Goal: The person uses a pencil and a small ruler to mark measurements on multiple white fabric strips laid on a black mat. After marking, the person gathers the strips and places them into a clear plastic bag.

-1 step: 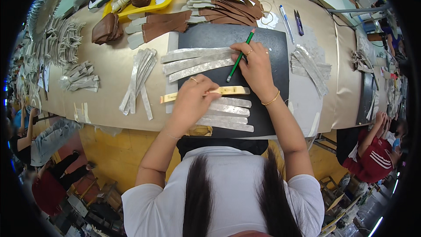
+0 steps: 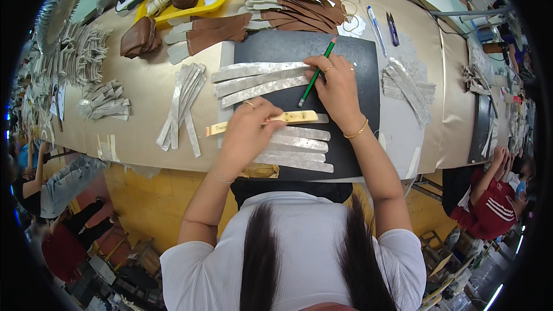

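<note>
My left hand [image 2: 249, 132] is closed round a flat pale-yellow strip [image 2: 299, 117] with dark marks on it, like a narrow template or ruler. That strip lies above the topmost of several silvery-grey strips [image 2: 299, 144] spread on a black board [image 2: 345, 144]. In my right hand [image 2: 337, 86] a green pencil [image 2: 315, 80] is pinched, its pink-tipped end pointing up and away. The fingertips of that hand also reach the right ends of several grey strips [image 2: 259, 86] fanned out at the board's far side. Whether they press on those strips I cannot tell.
More grey strips lie in bundles to the left [image 2: 183, 106] and right [image 2: 406, 89]. Brown pieces [image 2: 299, 8] and a yellow tray [image 2: 222, 0] sit at the back. Thread snips [image 2: 392, 29] and a blue-and-white pen [image 2: 377, 31] lie back right. Co-workers sit at both sides.
The pale-yellow strip has slid slightly left and up, with my left hand on it. More of the grey strip under its right end shows. My right hand and pencil have hardly moved.
</note>
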Demonstrator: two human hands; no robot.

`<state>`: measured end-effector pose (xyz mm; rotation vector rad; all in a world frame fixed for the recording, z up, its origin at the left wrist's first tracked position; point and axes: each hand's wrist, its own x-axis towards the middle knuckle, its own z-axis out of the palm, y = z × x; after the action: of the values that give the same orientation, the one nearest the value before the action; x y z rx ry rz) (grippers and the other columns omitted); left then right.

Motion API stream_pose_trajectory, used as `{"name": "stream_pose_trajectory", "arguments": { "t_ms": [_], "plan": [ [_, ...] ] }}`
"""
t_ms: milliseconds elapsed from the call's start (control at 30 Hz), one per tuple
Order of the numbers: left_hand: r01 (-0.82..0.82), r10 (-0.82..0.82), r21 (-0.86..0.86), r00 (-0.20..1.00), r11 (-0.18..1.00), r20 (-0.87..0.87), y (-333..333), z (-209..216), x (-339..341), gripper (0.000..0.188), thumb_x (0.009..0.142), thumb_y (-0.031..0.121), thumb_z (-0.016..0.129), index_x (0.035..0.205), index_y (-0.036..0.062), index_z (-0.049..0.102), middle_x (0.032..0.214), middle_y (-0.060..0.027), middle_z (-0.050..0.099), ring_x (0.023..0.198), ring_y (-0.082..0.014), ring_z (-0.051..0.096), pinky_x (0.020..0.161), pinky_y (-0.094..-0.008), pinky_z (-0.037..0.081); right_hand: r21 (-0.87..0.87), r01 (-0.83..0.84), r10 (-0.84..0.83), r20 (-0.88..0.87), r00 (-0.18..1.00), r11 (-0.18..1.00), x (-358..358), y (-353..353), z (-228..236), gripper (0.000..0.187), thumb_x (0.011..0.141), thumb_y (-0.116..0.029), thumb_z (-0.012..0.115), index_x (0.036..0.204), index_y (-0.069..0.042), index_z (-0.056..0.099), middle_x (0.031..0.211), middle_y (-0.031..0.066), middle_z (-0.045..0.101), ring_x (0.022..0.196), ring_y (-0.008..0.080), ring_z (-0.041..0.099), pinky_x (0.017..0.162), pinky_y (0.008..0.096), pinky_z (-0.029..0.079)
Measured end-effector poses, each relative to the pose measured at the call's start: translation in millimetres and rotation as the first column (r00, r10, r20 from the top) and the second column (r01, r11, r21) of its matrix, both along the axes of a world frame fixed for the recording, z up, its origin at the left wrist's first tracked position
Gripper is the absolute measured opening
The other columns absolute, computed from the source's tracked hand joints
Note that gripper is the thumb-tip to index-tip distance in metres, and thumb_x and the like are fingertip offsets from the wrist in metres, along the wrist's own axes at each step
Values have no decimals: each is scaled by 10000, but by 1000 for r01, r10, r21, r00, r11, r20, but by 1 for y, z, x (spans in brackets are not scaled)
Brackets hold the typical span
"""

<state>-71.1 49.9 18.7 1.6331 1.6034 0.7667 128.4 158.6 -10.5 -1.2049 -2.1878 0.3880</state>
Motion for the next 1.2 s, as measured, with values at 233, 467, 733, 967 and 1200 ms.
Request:
{"name": "stream_pose_trajectory", "arguments": {
  "t_ms": [233,467,733,967,1200],
  "plan": [
    [-244,244,10,970,970,-2,3,14,-47,209,823,111,811,980,-1,732,968,-114,686,862,-264,669,777,-347,528,-460,-71,-68,-277,958,885,12,-10,23,151,903,-15,721,1050,-41,707,945,61,713,829,165,680,749,296,528],
    [-232,230,53,972,971,45,6,14,-44,196,831,68,804,993,-14,731,969,-93,688,870,-194,651,775,-298,519,-623,8,-182,-217,959,783,51,-30,25,147,900,-14,712,1046,-30,717,888,93,739,767,159,694,712,292,537],
    [-4,18,184,997,983,-72,25,-2,-3,179,828,88,791,977,4,739,956,-94,668,886,-248,635,788,-343,513,-351,47,-118,-183,976,935,34,-38,12,178,899,-48,749,1075,-29,727,976,85,737,891,171,688,775,294,528],
    [152,-104,286,979,946,-175,40,-18,13,176,821,118,799,964,25,754,920,-74,646,889,-255,607,788,-362,488,-458,241,-413,-324,851,856,66,-40,10,187,903,-82,754,1084,-41,731,954,95,727,883,180,684,807,307,521],
    [124,-86,220,981,968,-171,40,-23,12,185,813,103,811,973,22,765,931,-69,628,900,-236,595,764,-343,498,-424,200,-360,-339,869,883,65,-47,4,162,906,-93,741,1060,-41,731,947,97,728,894,218,682,822,331,506]
  ]
}}
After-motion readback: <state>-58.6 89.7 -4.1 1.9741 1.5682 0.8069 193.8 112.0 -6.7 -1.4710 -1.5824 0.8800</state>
